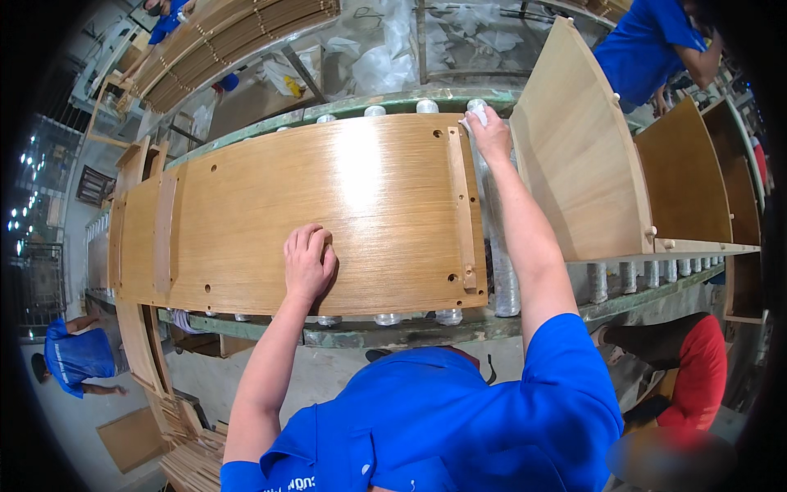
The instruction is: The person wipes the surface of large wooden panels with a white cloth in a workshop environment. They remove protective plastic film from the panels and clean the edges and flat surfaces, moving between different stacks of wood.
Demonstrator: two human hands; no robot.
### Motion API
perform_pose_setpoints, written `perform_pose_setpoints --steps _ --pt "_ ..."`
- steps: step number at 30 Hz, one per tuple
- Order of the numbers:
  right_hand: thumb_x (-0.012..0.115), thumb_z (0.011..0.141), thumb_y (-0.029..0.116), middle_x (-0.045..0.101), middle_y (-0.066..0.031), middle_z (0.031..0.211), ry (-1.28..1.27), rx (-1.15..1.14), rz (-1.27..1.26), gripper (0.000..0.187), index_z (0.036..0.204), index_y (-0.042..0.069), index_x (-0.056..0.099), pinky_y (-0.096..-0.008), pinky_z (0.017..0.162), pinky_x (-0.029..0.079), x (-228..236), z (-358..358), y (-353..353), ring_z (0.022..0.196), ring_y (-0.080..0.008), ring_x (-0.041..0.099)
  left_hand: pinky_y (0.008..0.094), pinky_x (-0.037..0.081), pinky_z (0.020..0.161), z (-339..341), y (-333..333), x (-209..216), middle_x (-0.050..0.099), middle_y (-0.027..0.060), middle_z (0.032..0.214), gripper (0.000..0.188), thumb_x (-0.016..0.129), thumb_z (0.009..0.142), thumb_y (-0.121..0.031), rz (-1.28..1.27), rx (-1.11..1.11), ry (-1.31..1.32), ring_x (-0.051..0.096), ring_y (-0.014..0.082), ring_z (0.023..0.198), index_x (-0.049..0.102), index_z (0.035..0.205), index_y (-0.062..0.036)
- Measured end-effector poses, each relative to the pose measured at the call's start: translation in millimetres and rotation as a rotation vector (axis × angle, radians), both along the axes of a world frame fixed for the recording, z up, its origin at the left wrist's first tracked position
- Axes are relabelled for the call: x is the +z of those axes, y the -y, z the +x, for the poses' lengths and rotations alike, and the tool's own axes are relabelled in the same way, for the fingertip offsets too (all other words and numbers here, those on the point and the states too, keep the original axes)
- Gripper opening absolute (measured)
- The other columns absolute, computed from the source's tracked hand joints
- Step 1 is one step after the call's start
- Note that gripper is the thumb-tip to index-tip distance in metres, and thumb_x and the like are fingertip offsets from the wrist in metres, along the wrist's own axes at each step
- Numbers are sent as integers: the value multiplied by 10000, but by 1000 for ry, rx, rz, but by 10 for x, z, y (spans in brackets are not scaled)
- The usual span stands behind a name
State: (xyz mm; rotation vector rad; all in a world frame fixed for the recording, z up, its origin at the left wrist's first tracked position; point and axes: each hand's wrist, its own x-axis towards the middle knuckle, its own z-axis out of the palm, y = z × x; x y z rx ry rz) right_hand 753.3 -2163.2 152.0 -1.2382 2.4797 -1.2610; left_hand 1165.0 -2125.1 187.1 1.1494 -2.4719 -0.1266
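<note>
The right hand (490, 135) was closed around a white wad (475, 117) at the panel's far right corner. The left hand (310, 261) lay palm down on the panel, fingers loosely bent; whether anything was under it, I could not tell.

The wooden panel (270, 213) lay flat on plastic-wrapped rollers (506, 275) before the person. It looked stiff and fairly heavy, its glossy face likely slippery and easily scratched; the two long edges seemed the best hold. Its long axis ran left to right along the roller line, drilled face up, with a wooden strip (462, 209) crossing near the right end.

Just beyond that end stood a wooden cabinet (580, 164).
</note>
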Motion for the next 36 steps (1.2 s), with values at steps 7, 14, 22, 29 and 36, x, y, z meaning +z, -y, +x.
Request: perform_pose_setpoints --steps 7,14,22,29,36 --pt "552 829 496 655 -210 953 -29 9 25 480 1110 109 597 -471 769 478 60 23 -39 912 -390 616 421 366 915 2 1 -17 536 87 1070 205 577 754 -122 -4 -5 -11 487 295 1047 573 957 -96" --pt "564 823 470 660 -208 910 17 35 29 448 1049 87 614 -469 738 482 93 160 -409 872 -390 625 427 367 914 15 -1 -53 536 90 1069 208 574 754 -120 -25 -27 -35 487 296 1045 571 960 -95" --pt "592 819 448 658 -214 878 73 63 20 453 1032 50 622 -436 714 484 110 491 -1139 842 -372 634 423 368 917 22 -34 -42 536 89 1077 204 566 769 -121 -37 -30 -29 484 288 1055 569 970 -90" --pt "617 807 459 655 -219 905 75 18 146 512 1097 37 607 -393 713 492 179 679 -1476 839 -342 646 418 364 924 56 -39 -49 534 84 1091 202 559 785 -129 -48 -30 -15 484 278 1061 564 983 -90" --pt "612 814 453 653 -218 892 55 -2 133 493 1071 32 609 -404 710 487 200 743 -1519 827 -349 641 419 370 918 69 -61 -56 540 84 1089 198 553 789 -128 -61 -32 -28 490 277 1054 567 982 -84"
